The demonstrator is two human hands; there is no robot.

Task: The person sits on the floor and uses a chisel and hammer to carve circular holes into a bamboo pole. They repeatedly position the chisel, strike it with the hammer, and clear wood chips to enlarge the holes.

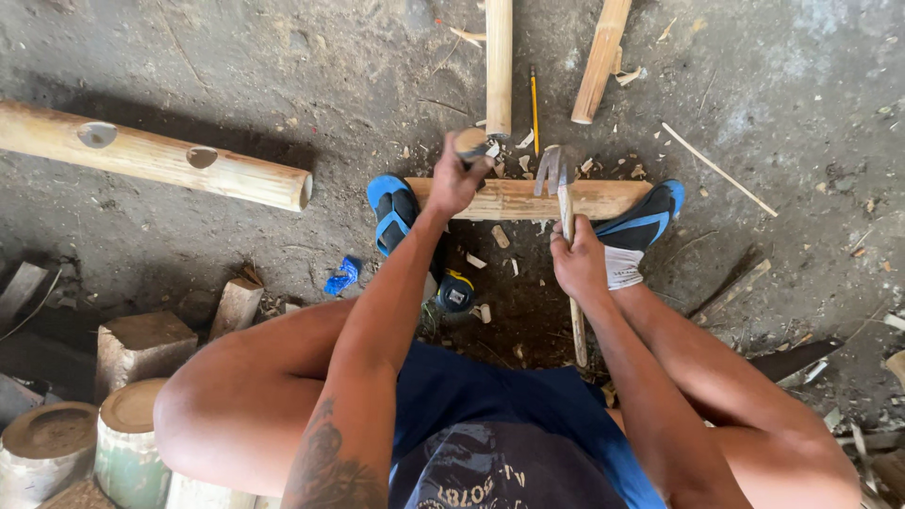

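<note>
A short length of bamboo (603,199) lies crosswise on the dirt floor, pinned between my two feet in blue shoes (391,212). My left hand (455,179) is raised just over its left part and grips a blurred wooden mallet (469,143). My right hand (577,261) is closed around the long wooden handle of a chisel-like tool (567,203). The tool's metal blade (550,170) rests on top of the bamboo near its middle, and the handle runs back toward my lap.
A thick bamboo pole with cut holes (151,155) lies at the left. Two bamboo sticks (498,66) and a pencil (534,108) lie beyond. A tape measure (457,292) sits between my feet. Bamboo stumps (132,429) stand at the lower left, and chips litter the floor.
</note>
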